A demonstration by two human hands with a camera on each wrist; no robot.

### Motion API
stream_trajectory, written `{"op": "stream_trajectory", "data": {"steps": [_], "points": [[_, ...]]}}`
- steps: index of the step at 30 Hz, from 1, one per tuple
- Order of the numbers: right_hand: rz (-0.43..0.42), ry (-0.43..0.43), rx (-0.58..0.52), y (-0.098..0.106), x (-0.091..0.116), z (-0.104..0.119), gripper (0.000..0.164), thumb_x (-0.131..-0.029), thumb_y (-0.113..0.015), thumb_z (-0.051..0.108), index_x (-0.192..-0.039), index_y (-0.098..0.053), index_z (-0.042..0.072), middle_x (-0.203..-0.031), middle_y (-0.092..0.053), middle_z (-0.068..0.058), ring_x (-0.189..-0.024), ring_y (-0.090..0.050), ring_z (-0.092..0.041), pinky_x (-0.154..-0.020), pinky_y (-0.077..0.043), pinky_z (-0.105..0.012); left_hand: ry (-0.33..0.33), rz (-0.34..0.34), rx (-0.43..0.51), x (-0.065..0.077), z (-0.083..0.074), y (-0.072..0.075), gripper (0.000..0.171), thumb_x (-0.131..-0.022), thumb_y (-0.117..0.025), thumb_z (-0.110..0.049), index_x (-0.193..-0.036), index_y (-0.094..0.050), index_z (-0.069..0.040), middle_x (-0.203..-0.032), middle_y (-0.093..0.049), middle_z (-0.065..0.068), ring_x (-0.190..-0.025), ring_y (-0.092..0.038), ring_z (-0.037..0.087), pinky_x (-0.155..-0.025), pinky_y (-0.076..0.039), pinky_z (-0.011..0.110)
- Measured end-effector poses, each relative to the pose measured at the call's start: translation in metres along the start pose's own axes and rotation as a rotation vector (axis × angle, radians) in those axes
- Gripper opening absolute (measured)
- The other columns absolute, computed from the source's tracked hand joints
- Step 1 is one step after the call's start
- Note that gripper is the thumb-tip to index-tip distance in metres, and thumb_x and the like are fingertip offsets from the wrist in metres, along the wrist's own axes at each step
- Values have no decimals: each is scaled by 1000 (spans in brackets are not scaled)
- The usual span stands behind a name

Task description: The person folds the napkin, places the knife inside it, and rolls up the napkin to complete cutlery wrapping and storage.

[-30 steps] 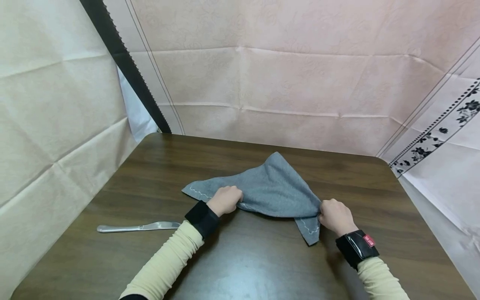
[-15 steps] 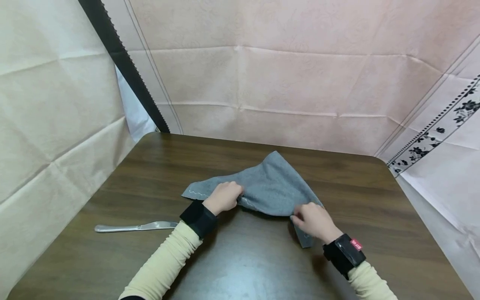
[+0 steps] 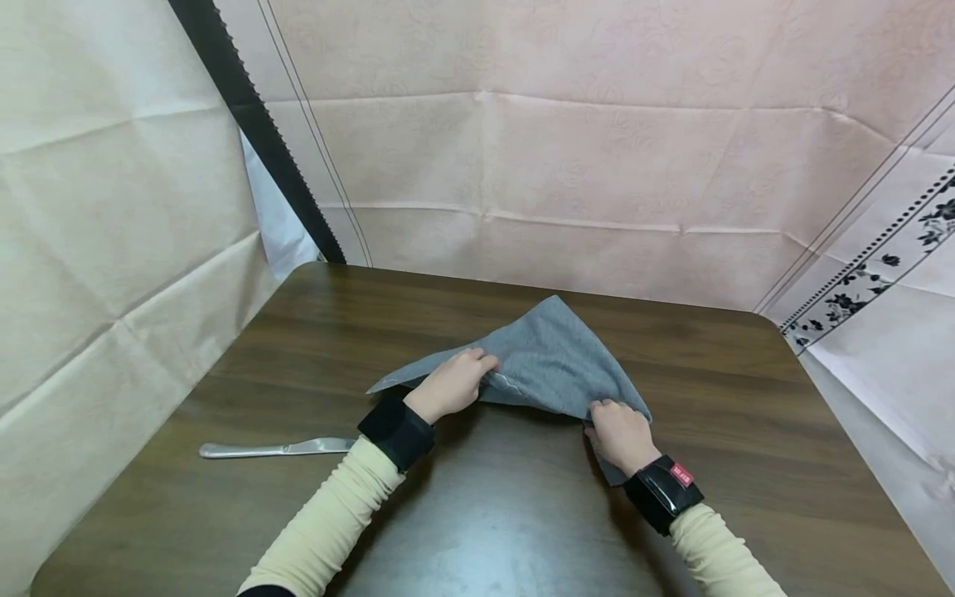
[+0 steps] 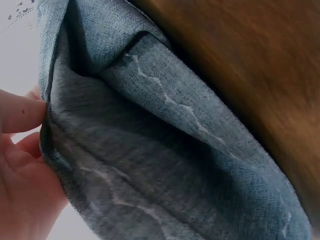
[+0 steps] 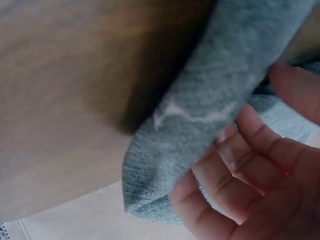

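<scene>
A grey-blue cloth [image 3: 555, 352] with white wavy stitching lies folded on the table, its peak pointing to the far side. At its front left edge my left hand [image 3: 453, 385] pinches the fabric. In the left wrist view, the thumb [image 4: 22, 114] presses on the rim of the cloth [image 4: 135, 130], which gapes into a fold. My right hand [image 3: 621, 435] grips the front right part, and a corner hangs below it. Seen from the right wrist, curled fingers [image 5: 235, 170] lie behind the cloth [image 5: 200, 125] with the thumb at its edge.
Left of the cloth a table knife [image 3: 261, 450] lies on the brown wooden table [image 3: 477, 497], its blade tip hidden by the left sleeve. Light patterned sheets [image 3: 567, 166] hang behind the table and at both sides.
My right hand has let go of the right corner, moved left and taken hold of the cloth's front edge. My left hand has raised its edge slightly, lifting the left flap.
</scene>
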State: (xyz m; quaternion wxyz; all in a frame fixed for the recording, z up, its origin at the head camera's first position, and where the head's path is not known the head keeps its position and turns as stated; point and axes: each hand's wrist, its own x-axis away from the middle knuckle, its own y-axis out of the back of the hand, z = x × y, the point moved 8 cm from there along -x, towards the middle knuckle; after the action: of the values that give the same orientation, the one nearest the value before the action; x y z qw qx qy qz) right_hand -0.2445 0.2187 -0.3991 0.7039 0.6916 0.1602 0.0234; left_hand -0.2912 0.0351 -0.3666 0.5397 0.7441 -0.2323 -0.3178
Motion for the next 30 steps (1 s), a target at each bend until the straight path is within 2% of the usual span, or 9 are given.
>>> {"op": "stream_trajectory", "data": {"steps": [3,6,9,13,16,19,22,27,30], "points": [[-7,16,10,-1,2,-1,13,-74,-69,3,-66,-58,3,-65,-55,-9,-59,-56,-27,-47,-45,-38,5,-6,19,-1,1,1,31,-82,-50,12,-106,-61,-3,-97,-58,10,-92,-56,22,-78,-46,30],[4,26,-12,-1,5,-6,16,-71,-64,-3,-61,-54,5,-61,-53,-6,-56,-55,-25,-45,-43,-37,-3,-18,34,-2,1,3,29,-83,-49,12,-105,-61,-1,-96,-58,12,-91,-56,23,-78,-46,31],[36,11,-75,3,7,-17,20,-68,-59,-4,-57,-48,10,-58,-49,-1,-54,-52,-20,-45,-41,-36,-16,-21,41,0,1,5,25,-85,-48,8,-105,-62,-1,-95,-58,12,-90,-55,24,-78,-45,32],[84,-48,-205,14,12,-40,22,-73,-50,-3,-59,-41,12,-56,-39,0,-52,-41,-16,-45,-32,-32,-47,-38,52,4,2,7,16,-89,-53,-5,-103,-62,-3,-92,-56,8,-84,-53,22,-76,-44,33],[84,-62,-291,27,19,-53,19,-80,-47,-3,-67,-42,10,-59,-37,0,-53,-35,-15,-50,-28,-30,-78,-62,59,6,3,8,12,-91,-56,-13,-98,-62,-7,-84,-55,4,-76,-51,18,-71,-43,31],[71,-43,-344,39,25,-60,15,-86,-46,-2,-75,-46,7,-62,-39,-1,-54,-35,-15,-53,-30,-31,-100,-74,64,6,3,9,11,-92,-55,-15,-88,-63,-8,-72,-49,-1,-66,-46,14,-65,-39,27],[71,-20,-373,48,28,-61,13,-89,-47,-1,-78,-47,7,-63,-40,0,-55,-36,-13,-55,-31,-31,-91,-60,68,5,2,8,18,-93,-53,-16,-79,-62,-8,-66,-40,-2,-61,-39,13,-60,-35,26],[82,37,-433,57,32,-55,16,-90,-48,-2,-77,-45,9,-62,-35,3,-54,-33,-9,-55,-29,-27,-63,-76,64,6,1,10,16,-93,-52,-11,-82,-63,-7,-69,-43,-3,-62,-41,10,-60,-37,25],[87,90,-474,61,34,-50,16,-90,-48,-4,-79,-47,8,-62,-34,5,-55,-33,-6,-55,-29,-26,-74,-99,108,8,0,13,15,-94,-50,-11,-82,-58,-7,-68,-45,-1,-62,-43,12,-60,-39,27]]}}
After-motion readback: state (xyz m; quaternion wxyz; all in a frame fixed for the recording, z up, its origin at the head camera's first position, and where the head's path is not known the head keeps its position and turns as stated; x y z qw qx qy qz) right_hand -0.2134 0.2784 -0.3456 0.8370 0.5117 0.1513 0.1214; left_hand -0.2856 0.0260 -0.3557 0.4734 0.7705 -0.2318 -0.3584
